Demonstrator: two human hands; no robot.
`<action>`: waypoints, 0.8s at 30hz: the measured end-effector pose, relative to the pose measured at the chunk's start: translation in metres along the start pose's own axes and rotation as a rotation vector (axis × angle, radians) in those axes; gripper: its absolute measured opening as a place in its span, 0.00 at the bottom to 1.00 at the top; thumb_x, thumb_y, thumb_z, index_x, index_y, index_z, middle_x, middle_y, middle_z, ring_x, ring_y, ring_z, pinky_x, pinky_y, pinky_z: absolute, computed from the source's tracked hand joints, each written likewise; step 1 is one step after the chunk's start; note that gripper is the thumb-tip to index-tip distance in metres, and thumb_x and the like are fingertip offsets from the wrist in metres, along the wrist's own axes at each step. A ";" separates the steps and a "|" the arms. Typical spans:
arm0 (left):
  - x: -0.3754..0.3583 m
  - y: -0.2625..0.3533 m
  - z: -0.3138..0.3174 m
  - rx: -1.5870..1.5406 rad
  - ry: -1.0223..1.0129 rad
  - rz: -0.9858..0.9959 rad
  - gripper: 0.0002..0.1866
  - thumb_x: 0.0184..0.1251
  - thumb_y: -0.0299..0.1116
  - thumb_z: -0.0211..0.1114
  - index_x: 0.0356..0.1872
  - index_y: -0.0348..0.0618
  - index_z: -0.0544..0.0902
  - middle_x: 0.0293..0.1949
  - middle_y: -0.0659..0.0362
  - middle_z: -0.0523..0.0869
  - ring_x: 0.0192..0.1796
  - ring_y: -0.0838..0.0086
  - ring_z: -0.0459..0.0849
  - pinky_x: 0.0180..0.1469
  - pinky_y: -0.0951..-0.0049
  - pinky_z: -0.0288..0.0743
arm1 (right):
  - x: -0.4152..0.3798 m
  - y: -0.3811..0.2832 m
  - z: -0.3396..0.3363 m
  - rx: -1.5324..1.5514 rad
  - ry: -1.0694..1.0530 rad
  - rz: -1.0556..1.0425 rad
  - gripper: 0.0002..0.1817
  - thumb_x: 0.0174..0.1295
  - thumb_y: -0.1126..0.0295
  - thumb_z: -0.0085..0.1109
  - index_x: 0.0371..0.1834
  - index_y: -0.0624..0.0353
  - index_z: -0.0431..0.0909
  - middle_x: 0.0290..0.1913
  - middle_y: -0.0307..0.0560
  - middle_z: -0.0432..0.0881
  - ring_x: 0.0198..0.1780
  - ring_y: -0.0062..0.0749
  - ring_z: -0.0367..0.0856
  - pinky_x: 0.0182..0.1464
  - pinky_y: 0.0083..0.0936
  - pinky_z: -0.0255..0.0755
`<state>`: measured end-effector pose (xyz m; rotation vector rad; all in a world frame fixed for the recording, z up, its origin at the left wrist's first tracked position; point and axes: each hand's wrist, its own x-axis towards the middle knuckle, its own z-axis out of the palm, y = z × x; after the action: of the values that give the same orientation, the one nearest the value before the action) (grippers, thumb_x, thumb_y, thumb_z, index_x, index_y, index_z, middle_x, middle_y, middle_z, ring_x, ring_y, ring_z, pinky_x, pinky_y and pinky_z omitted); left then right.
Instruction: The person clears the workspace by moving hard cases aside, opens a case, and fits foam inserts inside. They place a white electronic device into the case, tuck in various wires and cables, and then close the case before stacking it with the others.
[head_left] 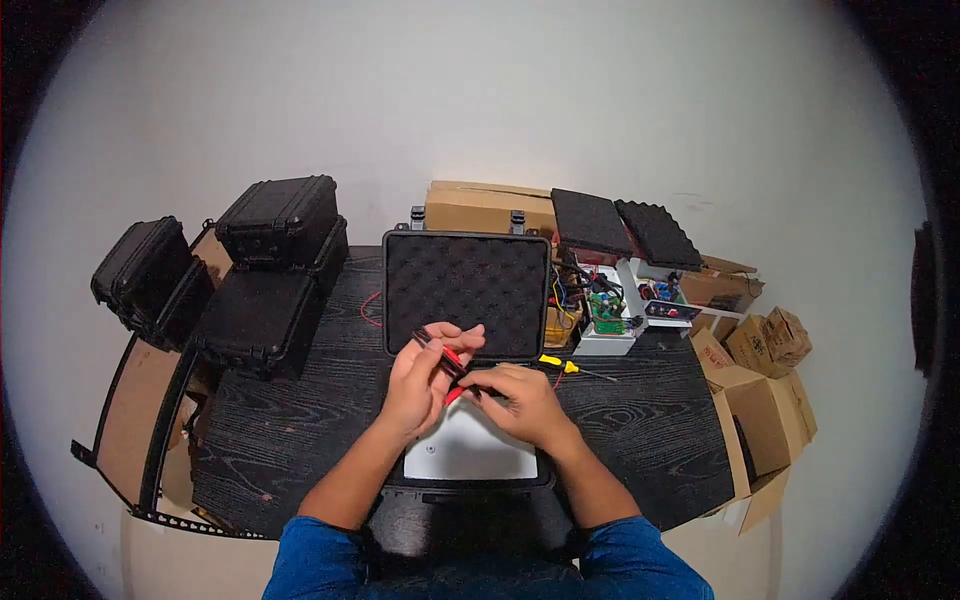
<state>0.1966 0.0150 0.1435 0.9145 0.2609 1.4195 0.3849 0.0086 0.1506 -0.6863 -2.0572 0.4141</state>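
as the case (467, 235) gapes, a white panel (475, 452) sits inside.

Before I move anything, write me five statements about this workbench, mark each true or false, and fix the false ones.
1. The left hand and the right hand both hold red and black parts. True.
2. The yellow-handled screwdriver lies inside the open case. False: the screwdriver lies on the dark tabletop, beside the case.
3. The raised lid is lined with bumpy black foam. True.
4. The panel in the case's base is bright red. False: the panel is white.
5. The closed black cases are stacked at the person's right. False: those cases are at the person's left.
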 end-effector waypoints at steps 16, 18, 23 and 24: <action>-0.008 -0.010 0.012 0.161 -0.090 0.040 0.11 0.88 0.42 0.54 0.49 0.45 0.74 0.65 0.39 0.82 0.80 0.54 0.68 0.80 0.51 0.63 | -0.006 -0.014 0.020 0.044 0.284 0.075 0.07 0.64 0.77 0.74 0.39 0.62 0.83 0.36 0.46 0.90 0.33 0.29 0.91 0.37 0.25 0.84; -0.009 -0.008 0.019 0.398 -0.137 0.092 0.09 0.88 0.40 0.54 0.50 0.46 0.74 0.65 0.40 0.83 0.80 0.54 0.69 0.80 0.52 0.64 | -0.005 -0.016 0.018 0.034 0.282 0.055 0.06 0.64 0.77 0.73 0.40 0.62 0.84 0.36 0.46 0.90 0.33 0.29 0.91 0.37 0.26 0.84; -0.006 -0.003 0.002 0.333 -0.163 -0.187 0.07 0.85 0.35 0.58 0.49 0.44 0.75 0.63 0.44 0.85 0.70 0.62 0.81 0.68 0.62 0.76 | -0.002 -0.007 -0.007 0.084 0.029 -0.067 0.09 0.63 0.76 0.74 0.45 0.63 0.87 0.35 0.46 0.91 0.32 0.24 0.89 0.36 0.24 0.82; -0.005 0.001 -0.004 0.359 -0.183 -0.266 0.06 0.84 0.34 0.59 0.48 0.43 0.75 0.62 0.45 0.86 0.66 0.63 0.84 0.64 0.65 0.79 | -0.004 -0.005 -0.013 0.155 0.043 0.003 0.08 0.62 0.76 0.74 0.43 0.62 0.88 0.35 0.44 0.91 0.31 0.21 0.87 0.34 0.22 0.79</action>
<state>0.1924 0.0120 0.1395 1.2457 0.4911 1.0526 0.3957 0.0028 0.1577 -0.5994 -1.9608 0.5499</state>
